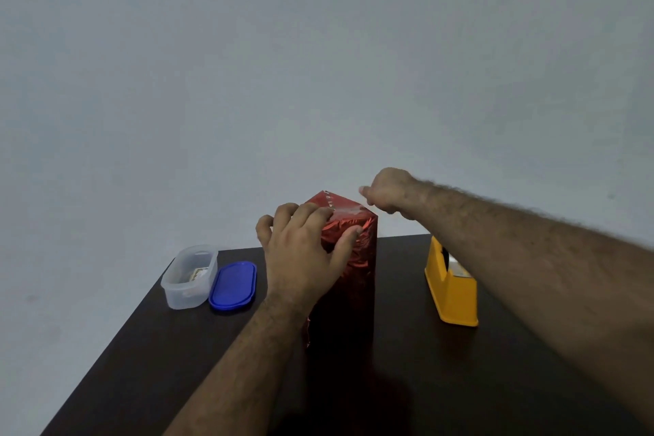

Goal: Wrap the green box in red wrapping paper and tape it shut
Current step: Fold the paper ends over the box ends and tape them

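Wrapping looks nearly finished: left hand (304,251) grips the upright red-wrapped box (345,265) while right hand (387,191) fingers pinch tape (345,211) (apparently) over its top.

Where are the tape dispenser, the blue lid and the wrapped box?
tape dispenser (454,288): head view, on its yellow side wall.
blue lid (233,285): head view, middle of its top.
wrapped box (354,280): head view, on its red front face below the left hand.
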`<state>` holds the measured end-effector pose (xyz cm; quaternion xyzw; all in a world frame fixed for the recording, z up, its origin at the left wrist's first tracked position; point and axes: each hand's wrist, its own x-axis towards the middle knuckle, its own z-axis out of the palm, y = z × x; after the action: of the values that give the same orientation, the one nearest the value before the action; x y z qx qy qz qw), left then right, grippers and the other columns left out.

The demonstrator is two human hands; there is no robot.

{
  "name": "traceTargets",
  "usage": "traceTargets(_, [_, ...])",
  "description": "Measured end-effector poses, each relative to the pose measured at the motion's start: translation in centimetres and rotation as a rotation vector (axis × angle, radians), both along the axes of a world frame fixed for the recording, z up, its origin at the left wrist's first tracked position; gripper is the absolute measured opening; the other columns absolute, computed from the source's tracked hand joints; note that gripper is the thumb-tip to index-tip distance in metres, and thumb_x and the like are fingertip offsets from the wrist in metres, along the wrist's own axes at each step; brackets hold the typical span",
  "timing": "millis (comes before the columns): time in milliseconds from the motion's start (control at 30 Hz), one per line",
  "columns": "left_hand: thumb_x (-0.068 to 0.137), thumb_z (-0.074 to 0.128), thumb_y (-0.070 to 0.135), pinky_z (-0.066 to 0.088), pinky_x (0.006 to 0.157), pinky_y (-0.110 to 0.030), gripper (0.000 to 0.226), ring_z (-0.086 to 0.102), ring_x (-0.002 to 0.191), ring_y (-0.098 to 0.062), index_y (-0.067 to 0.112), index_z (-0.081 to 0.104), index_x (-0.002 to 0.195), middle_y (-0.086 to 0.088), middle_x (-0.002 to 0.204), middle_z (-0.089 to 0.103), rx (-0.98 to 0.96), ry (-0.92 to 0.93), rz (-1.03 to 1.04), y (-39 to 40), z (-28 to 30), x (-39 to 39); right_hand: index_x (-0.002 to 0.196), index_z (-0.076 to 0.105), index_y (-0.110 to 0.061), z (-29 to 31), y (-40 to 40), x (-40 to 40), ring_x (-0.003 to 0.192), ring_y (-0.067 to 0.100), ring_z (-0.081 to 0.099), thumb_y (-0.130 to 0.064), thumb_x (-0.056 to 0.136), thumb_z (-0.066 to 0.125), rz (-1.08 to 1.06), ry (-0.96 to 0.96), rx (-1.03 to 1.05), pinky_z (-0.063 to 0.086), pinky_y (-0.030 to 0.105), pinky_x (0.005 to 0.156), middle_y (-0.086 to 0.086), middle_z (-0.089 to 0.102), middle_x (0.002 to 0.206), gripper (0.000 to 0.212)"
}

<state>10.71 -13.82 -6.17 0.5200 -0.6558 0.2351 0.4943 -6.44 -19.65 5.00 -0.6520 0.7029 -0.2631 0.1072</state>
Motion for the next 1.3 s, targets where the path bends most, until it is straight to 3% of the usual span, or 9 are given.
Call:
traceTargets(133, [0.095, 0.054, 0.072, 0.035, 0.104, -0.05, 0.064, 0.052, 0.126, -0.021, 0.022, 0.068, 0.131, 0.002, 0.132, 0.069, 0.024, 0.032, -0.022, -0.1, -0.2, -0.6, 0.103, 0.075, -0.012, -1.6, 1.6, 0.2, 0.093, 0.021, 0.068, -0.053, 0.106, 0.048, 0.115, -0.361, -0.122, 0.056, 0.041, 0.078, 0.004, 0.074, 0.105, 0.05])
traceTargets(267, [0.098, 0.047, 0.068, 0.031, 0.107, -0.045, 0.072, 0.044, 0.132, -0.016, 0.025, 0.047, 0.155, 0.008, 0.141, 0.061, 0.039, 0.153, -0.172, 0.3, -0.3, -0.5, 0.095, 0.074, -0.019, -3.4, 3.7, 1.2, 0.099, 0.018, 0.068, -0.054, 0.101, 0.058, 0.258, -0.299, -0.325, 0.057, 0.039, 0.089, -0.003, 0.073, 0.101, 0.039])
traceTargets(400, [0.098, 0.053, 0.056, 0.032, 0.116, -0.047, 0.074, 0.046, 0.135, -0.012, 0.031, 0.03, 0.164, 0.019, 0.14, 0.06, 0.084, 0.415, -0.424, 0.2, -0.2, -0.2, 0.104, 0.071, -0.031, -4.7, 4.1, 1.1, 0.115, 0.013, 0.059, -0.048, 0.094, 0.07, 0.257, -0.425, -0.316, 0.05, 0.029, 0.089, -0.007, 0.062, 0.124, 0.02])
traceTargets(600, [0.096, 0.064, 0.039, 0.053, 0.107, -0.049, 0.062, 0.057, 0.132, -0.016, 0.041, 0.041, 0.154, 0.021, 0.138, 0.058, 0.131, 0.692, -0.631, -0.3, -0.9, -0.1, 0.108, 0.068, -0.032, -4.9, 3.6, 0.8, 0.117, 0.012, 0.06, -0.044, 0.091, 0.075, 0.294, -0.54, -0.285, 0.053, 0.036, 0.1, -0.009, 0.063, 0.126, 0.022])
traceTargets(700, [0.096, 0.064, 0.029, 0.054, 0.107, -0.042, 0.058, 0.058, 0.132, -0.011, 0.033, 0.046, 0.152, 0.018, 0.138, 0.059, 0.103, 0.703, -0.69, 0.1, -0.8, -0.1, 0.108, 0.07, -0.027, -4.8, 3.6, 0.5, 0.115, 0.011, 0.063, -0.04, 0.096, 0.07, 0.313, -0.664, -0.257, 0.051, 0.029, 0.09, -0.009, 0.068, 0.119, 0.018])
traceTargets(833, [0.094, 0.067, 0.027, 0.048, 0.111, -0.031, 0.055, 0.053, 0.136, -0.007, 0.031, 0.052, 0.147, 0.016, 0.142, 0.058, 0.079, 0.605, -0.603, 0.1, -0.6, 0.2, 0.109, 0.071, -0.026, -5.5, 4.5, -1.9, 0.108, 0.006, 0.063, -0.033, 0.1, 0.068, 0.335, -0.655, -0.235, 0.047, 0.023, 0.078, -0.01, 0.069, 0.114, 0.012])
traceTargets(967, [0.092, 0.068, 0.029, 0.04, 0.105, -0.018, 0.048, 0.049, 0.129, -0.002, 0.022, 0.06, 0.139, 0.015, 0.136, 0.057, -0.017, 0.426, -0.432, 0.5, -0.2, 0.3, 0.127, 0.068, -0.028, -6.3, 5.6, -4.5, 0.116, 0.007, 0.062, -0.039, 0.104, 0.063, 0.387, -0.632, -0.174, 0.053, 0.03, 0.093, -0.011, 0.067, 0.122, 0.026])
traceTargets(1167, [0.087, 0.075, 0.028, 0.039, 0.105, -0.044, 0.027, 0.061, 0.119, -0.024, 0.015, 0.074, 0.111, 0.0, 0.12, 0.072, -0.225, 0.042, -0.179, 2.0, 0.6, -0.1, 0.131, 0.069, -0.018, -9.0, 6.3, -9.7, 0.121, 0.011, 0.062, -0.035, 0.097, 0.074, 0.25, -0.313, -0.357, 0.051, 0.026, 0.097, -0.006, 0.069, 0.129, 0.038])
traceTargets(1300, [0.092, 0.075, 0.018, 0.047, 0.09, -0.042, 0.006, 0.064, 0.097, -0.022, 0.014, 0.077, 0.095, 0.001, 0.1, 0.074, -0.342, -0.261, -0.334, 5.1, 0.2, -4.5, 0.145, 0.056, -0.019, -13.0, 7.3, -13.9, 0.136, 0.022, 0.05, -0.057, 0.077, 0.087, 0.002, -0.166, -0.424, 0.044, 0.035, 0.103, 0.001, 0.057, 0.146, 0.084])
